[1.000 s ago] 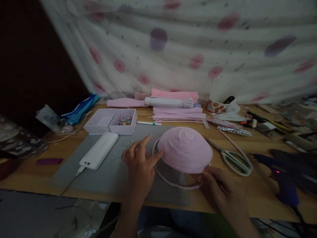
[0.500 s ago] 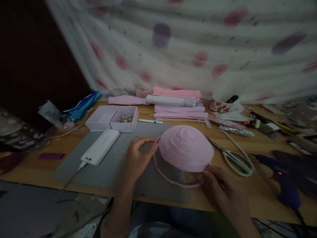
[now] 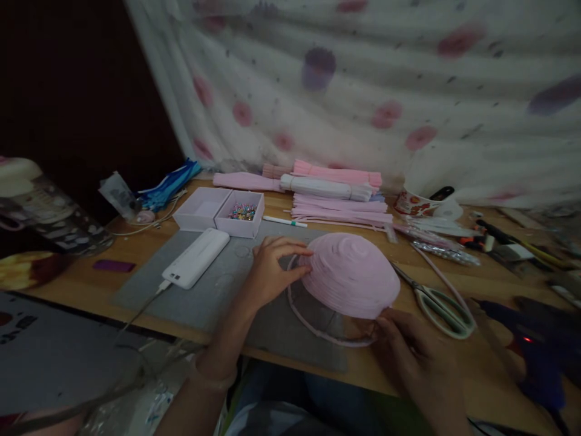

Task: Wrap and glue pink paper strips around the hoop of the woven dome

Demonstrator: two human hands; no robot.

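Low right in the frame, I see the right hand [image 3: 415, 348] pinched nearly closed at the lower edge of the coiled pink chenille-stem dome [image 3: 349, 275], though I can't tell whether it grips dome, ring [image 3: 336, 341] or both; a rightward swing could knock the red-lit glue gun [image 3: 540, 369]. The dome tilts just right of centre above the ring, and the half-open left hand [image 3: 272, 275] has its fingertips at its left side, where I judge uneven pressure could dent the coils. Beyond lie scissors [image 3: 420, 287], then chenille-stem bundles [image 3: 340, 206].
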